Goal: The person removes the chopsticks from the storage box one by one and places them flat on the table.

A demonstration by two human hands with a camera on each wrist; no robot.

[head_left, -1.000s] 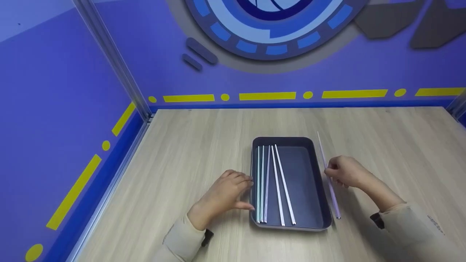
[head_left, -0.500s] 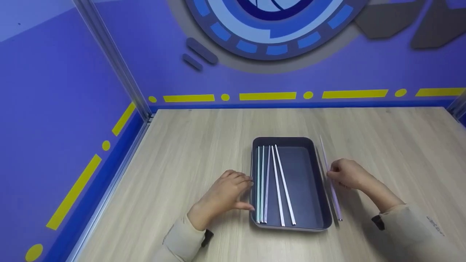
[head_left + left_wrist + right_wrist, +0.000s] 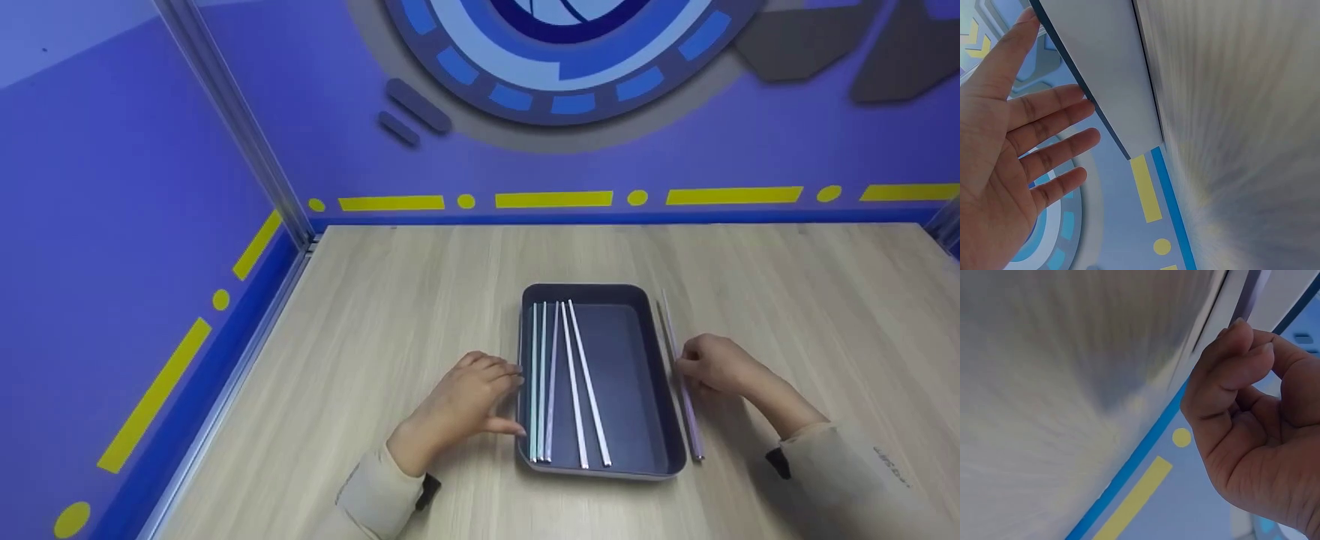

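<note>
A dark rectangular tray [image 3: 630,390] stands on the table, with several slim metal chopsticks inside. At its left lie two teal chopsticks [image 3: 533,382], then a purple one [image 3: 553,382], then two silvery ones [image 3: 589,382] fanned apart at the near end. My left hand [image 3: 461,394] touches the tray's left rim with extended fingers; the left wrist view shows them against the pale outer wall [image 3: 1100,67]. Just outside the right wall, my right hand [image 3: 720,365] pinches another purple chopstick [image 3: 691,431] between thumb and fingers. Part of this chopstick [image 3: 1249,295] shows above the fingertips in the right wrist view.
The light wood table [image 3: 405,300] runs back to a blue wall [image 3: 322,150] with yellow markings. A metal frame post [image 3: 232,112] rises at the left corner. Inside the tray, bare floor shows to the right of the chopsticks.
My right hand has moved slightly nearer to me and down, bringing the purple chopstick along beside the tray. The left hand and the chopsticks in the tray stay put.
</note>
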